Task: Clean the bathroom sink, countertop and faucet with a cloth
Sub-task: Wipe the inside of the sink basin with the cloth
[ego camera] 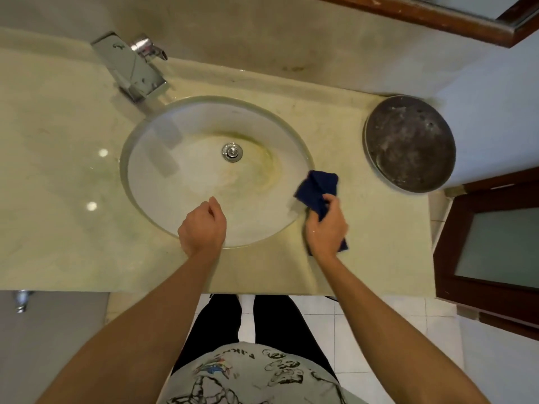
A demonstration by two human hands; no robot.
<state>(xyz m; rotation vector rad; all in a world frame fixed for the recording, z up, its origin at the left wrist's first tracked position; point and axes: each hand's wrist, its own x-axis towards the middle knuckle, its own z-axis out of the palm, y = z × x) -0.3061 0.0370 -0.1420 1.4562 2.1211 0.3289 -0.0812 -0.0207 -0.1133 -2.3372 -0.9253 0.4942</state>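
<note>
The cloth [318, 191], dark blue and bunched, sits at the right edge of the sink [163, 205], just over the rim where bowl meets tabletop [58, 176]. The right hand [326, 228] has it gripped, fingers curled round the middle w/ 1 end sticking up toward the sink rim and a bit poking out below the wrist. Looks soft, light and floppy, prob. damp; it'll fold to any curve, so best held wadded in the palm like that, pressing w/ the flat of the fingers rather than pinching a corner. The left hand [202, 225] hangs over the near side of the sink, fingers loosely curled, holding nothing and, as far as I can see, not touching the bowl. The sink itself is a round white bowl set under the tabletop, hard and glossy so likely slick when wet; no standing water that I can make out, just a yellow-green stain ringing the drain [232, 152] and smearing to the right of it. The faucet [131, 68], chrome and boxy, stands behind the sink to the left, not running. Right of the sink, well apart from the cloth, lies a round dark metal dish [408, 144], shallow, w/ a dull grey film inside but nothing else in it.
</note>
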